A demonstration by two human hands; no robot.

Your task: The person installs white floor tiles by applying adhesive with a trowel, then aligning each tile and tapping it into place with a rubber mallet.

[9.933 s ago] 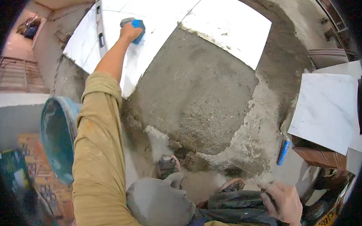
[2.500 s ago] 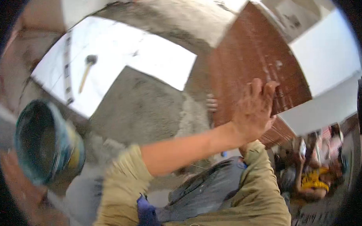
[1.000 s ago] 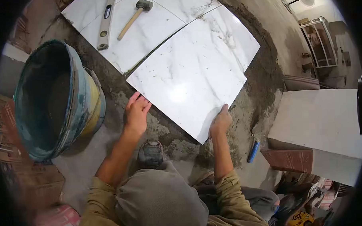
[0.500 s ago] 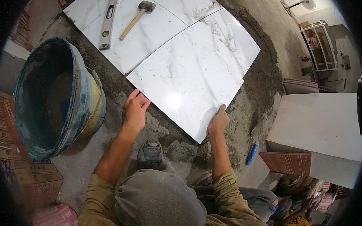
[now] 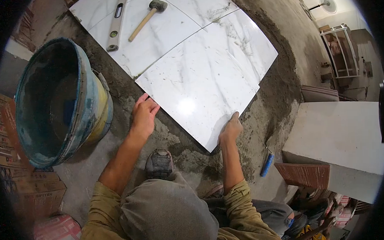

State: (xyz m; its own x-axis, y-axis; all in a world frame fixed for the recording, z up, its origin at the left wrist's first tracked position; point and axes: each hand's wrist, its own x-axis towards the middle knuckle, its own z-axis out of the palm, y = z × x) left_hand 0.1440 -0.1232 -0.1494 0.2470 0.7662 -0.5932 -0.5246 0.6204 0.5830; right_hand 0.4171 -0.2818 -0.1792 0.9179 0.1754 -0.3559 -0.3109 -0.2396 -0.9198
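A large white marble-patterned tile [image 5: 191, 86] lies over grey mortar, its near corner pointing toward me. My left hand [image 5: 144, 115] grips its left edge, fingertips curled at the rim. On its lower right edge is my right hand [image 5: 231, 128], thumb on top and the other fingers hidden beneath. Beyond it, more white tiles [image 5: 171, 15] adjoin along thin seams. A spirit level [image 5: 116, 27] and a rubber mallet [image 5: 148, 20] with a wooden handle rest on those tiles.
A large bucket [image 5: 52, 103] stands at the left beside stacked cardboard boxes [image 5: 38, 193]. To the right are a blue-handled tool [image 5: 267, 164], a reddish-brown tile [image 5: 304, 175] and a large pale block [image 5: 336, 136]. A shoe [image 5: 159, 164] is below my left hand.
The view has shifted slightly. Both hands keep the same places on the tile's edges, and the tile shows no clear movement.
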